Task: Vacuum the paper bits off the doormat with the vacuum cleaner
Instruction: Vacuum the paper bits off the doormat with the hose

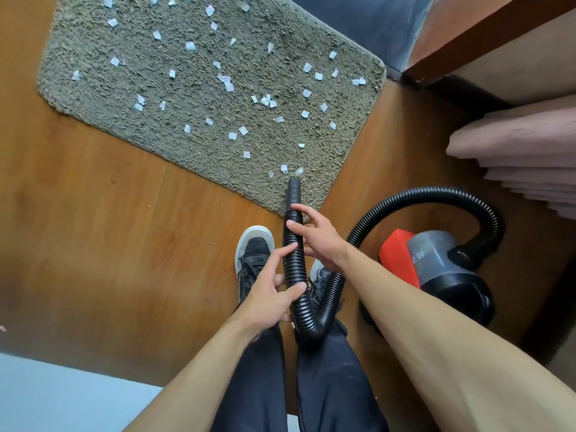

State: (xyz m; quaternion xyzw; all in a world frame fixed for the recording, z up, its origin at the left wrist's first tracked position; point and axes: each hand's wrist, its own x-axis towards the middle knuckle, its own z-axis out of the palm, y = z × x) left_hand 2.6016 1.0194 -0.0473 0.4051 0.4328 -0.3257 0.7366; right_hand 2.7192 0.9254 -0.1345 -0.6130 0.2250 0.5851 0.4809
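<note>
Over wood floor [93,229], left hand [268,294] and right hand [318,240] have grip clamped round hose [293,257].

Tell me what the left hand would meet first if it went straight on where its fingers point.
The left hand would probably meet the right hand, higher on the same hose; depth is unclear.

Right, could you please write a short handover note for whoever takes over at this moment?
Left hand grips the black hose low down; right hand holds it higher, just behind the nozzle. Nozzle tip is at the near edge of the doormat. Vacuum cleaner stands on the floor to the right. Paper bits lie scattered across the mat; none visibly cleared. Left: sweep the whole mat.
</note>
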